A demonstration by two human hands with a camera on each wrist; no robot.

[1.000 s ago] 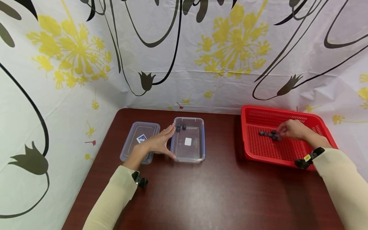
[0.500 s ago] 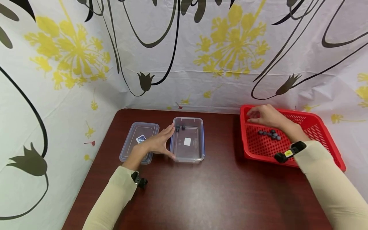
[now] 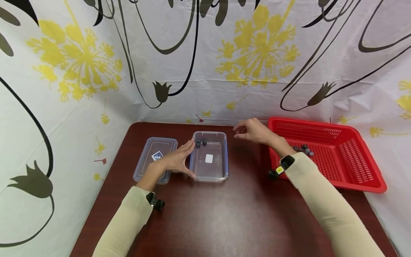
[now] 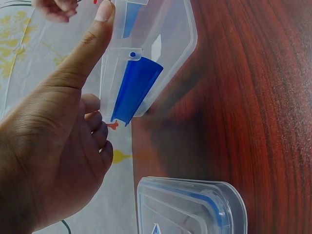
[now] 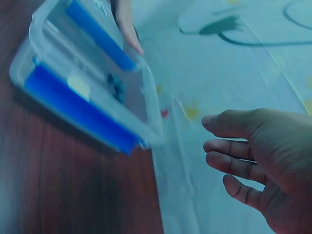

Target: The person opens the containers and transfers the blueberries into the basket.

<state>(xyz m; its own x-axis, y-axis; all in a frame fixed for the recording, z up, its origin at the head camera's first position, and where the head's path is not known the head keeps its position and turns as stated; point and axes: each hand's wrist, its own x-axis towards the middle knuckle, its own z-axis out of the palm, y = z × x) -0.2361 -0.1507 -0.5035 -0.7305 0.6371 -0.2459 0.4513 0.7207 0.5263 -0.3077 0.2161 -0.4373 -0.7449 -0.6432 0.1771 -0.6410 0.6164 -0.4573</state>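
Observation:
A clear plastic food container (image 3: pixel 208 167), lidless, with blue side clips, sits on the table with a few blueberries (image 3: pixel 204 142) in its far left corner. My left hand (image 3: pixel 174 159) spans its left side, thumb by the front corner and straight fingers resting along the rim. In the left wrist view that thumb (image 4: pixel 87 46) lies along the container's edge. My right hand (image 3: pixel 253 131) is in the air between the container and the red basket (image 3: pixel 346 184). Its fingers are loosely bent and apart, and nothing shows between them. Several blueberries (image 3: pixel 306 150) lie in the basket, partly hidden behind the right forearm.
The clear lid (image 3: pixel 154 157), with a blue and white sticker, lies left of the container, partly beneath the left hand and wrist. A dark wooden table (image 3: pixel 208 221) carries everything. A patterned cloth (image 3: pixel 205 64) hangs along its back and left sides.
The right hand has left the blueberries in the basket, crossed the basket's left rim and come left toward the container. The left hand stays on the container.

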